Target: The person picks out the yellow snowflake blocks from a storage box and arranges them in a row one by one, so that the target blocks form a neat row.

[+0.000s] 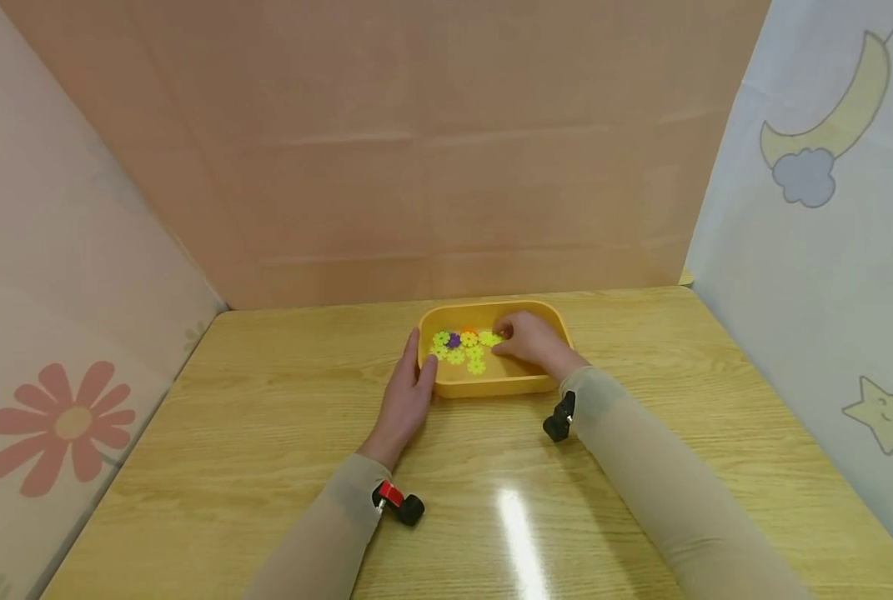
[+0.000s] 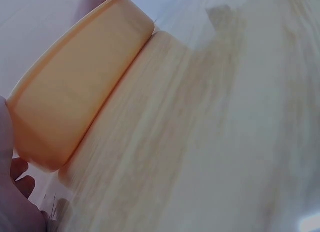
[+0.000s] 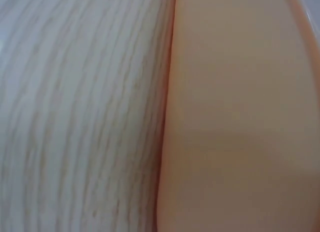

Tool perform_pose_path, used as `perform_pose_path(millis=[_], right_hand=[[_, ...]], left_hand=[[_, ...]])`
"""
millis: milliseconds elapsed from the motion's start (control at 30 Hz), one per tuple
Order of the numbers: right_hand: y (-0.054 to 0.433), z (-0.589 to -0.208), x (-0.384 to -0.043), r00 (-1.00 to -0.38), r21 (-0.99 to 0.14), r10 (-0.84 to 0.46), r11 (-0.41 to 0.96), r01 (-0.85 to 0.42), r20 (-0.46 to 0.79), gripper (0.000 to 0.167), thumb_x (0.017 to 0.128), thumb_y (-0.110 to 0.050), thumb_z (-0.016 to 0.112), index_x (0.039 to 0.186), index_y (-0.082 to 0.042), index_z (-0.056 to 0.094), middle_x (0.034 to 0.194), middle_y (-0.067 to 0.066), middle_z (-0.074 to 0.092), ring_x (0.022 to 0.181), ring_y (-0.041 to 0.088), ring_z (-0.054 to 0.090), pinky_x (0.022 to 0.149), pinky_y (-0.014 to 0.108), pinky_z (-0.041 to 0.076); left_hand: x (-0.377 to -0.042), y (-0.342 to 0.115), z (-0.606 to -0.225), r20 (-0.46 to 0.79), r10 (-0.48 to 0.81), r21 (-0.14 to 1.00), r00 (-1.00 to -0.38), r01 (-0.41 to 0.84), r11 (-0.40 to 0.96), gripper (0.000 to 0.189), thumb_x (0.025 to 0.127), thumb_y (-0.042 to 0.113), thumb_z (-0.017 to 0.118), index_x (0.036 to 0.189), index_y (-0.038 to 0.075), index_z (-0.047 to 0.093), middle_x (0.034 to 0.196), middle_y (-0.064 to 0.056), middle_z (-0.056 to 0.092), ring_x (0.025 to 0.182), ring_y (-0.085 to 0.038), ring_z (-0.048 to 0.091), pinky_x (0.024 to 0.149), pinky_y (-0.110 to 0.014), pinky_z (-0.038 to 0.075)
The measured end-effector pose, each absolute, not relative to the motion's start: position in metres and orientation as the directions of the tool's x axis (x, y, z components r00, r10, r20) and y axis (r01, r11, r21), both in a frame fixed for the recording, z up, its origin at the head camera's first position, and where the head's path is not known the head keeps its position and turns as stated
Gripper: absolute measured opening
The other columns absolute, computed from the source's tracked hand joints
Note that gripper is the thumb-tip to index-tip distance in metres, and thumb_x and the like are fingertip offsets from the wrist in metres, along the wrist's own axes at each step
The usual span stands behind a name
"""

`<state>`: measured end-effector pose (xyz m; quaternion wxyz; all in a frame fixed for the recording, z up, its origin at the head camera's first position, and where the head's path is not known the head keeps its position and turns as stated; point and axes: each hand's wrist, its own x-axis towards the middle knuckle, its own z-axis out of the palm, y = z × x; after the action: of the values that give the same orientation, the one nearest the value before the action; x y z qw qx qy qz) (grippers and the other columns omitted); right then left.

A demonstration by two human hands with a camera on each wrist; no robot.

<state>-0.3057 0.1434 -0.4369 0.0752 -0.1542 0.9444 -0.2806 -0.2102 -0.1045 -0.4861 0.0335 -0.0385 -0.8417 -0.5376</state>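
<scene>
One tray (image 1: 491, 387), one purple piece (image 1: 454, 341); left hand (image 1: 404, 402) holding tray, right hand (image 1: 532, 340) inside.

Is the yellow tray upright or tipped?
Upright: the tray sits flat on the table, opening upward, with flower pieces lying inside.

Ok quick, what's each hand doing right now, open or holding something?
Left hand: holding the yellow tray by its left end.
Right hand: inside the tray at yellow flower pieces; can't tell whether it's gripping one.

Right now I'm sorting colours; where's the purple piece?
In the head view, the purple piece sits inside the tray, toward the left, beside a green piece.
</scene>
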Motion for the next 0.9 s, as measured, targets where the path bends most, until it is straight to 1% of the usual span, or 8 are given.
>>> perform_pose_path(millis=[100, 233, 500, 700, 900], right_hand=[[0.143, -0.438, -0.306, -0.942, -0.552, -0.330, 0.796, -0.247, -0.054, 0.034, 0.099, -0.016, 0.085, 0.125, 0.003, 0.076, 0.121, 0.019, 0.074, 0.114, 0.035, 0.067, 0.107, 0.050, 0.054], [0.143, -0.440, -0.310, -0.940, -0.545, -0.338, 0.797, -0.261, -0.044, 0.031, 0.099, -0.017, 0.085, 0.122, 0.003, 0.076, 0.118, 0.018, 0.074, 0.111, 0.034, 0.067, 0.105, 0.050, 0.054], [0.140, -0.438, -0.312, -0.942, -0.512, -0.332, 0.816, -0.267, -0.038, 0.036, 0.101, -0.020, 0.083, 0.126, 0.005, 0.075, 0.123, 0.019, 0.075, 0.117, 0.035, 0.069, 0.110, 0.050, 0.054], [0.137, -0.438, -0.313, -0.945, -0.458, -0.327, 0.844, -0.280, -0.026, 0.034, 0.103, -0.024, 0.081, 0.123, 0.003, 0.076, 0.121, 0.017, 0.076, 0.112, 0.034, 0.069, 0.106, 0.051, 0.055], [0.139, -0.441, -0.317, -0.953, -0.469, -0.301, 0.846, -0.253, -0.029, 0.033, 0.103, -0.025, 0.080, 0.122, 0.002, 0.078, 0.118, 0.016, 0.077, 0.105, 0.031, 0.067, 0.102, 0.049, 0.055]], left_hand=[[-0.210, -0.105, -0.485, 0.099, 0.033, 0.902, -0.995, 0.104, 0.420, 0.069, 0.120, 0.042, 0.044, 0.180, 0.025, 0.013, 0.181, -0.005, 0.026, 0.165, -0.029, 0.026, 0.133, -0.053, 0.024], [-0.211, -0.106, -0.485, 0.099, 0.037, 0.903, -0.994, 0.106, 0.416, 0.070, 0.120, 0.042, 0.044, 0.180, 0.022, 0.013, 0.182, -0.003, 0.024, 0.166, -0.027, 0.025, 0.133, -0.051, 0.024], [-0.212, -0.106, -0.483, 0.095, 0.029, 0.908, -0.995, 0.098, 0.406, 0.071, 0.120, 0.045, 0.044, 0.180, 0.024, 0.013, 0.183, 0.002, 0.021, 0.166, -0.023, 0.023, 0.134, -0.049, 0.023], [-0.214, -0.107, -0.484, 0.096, 0.032, 0.908, -0.995, 0.101, 0.406, 0.070, 0.120, 0.044, 0.044, 0.180, 0.027, 0.012, 0.183, 0.003, 0.021, 0.166, -0.022, 0.023, 0.134, -0.049, 0.023], [-0.215, -0.108, -0.485, 0.091, 0.039, 0.913, -0.995, 0.099, 0.396, 0.071, 0.119, 0.045, 0.046, 0.180, 0.029, 0.013, 0.182, 0.004, 0.023, 0.166, -0.023, 0.026, 0.133, -0.049, 0.025]])
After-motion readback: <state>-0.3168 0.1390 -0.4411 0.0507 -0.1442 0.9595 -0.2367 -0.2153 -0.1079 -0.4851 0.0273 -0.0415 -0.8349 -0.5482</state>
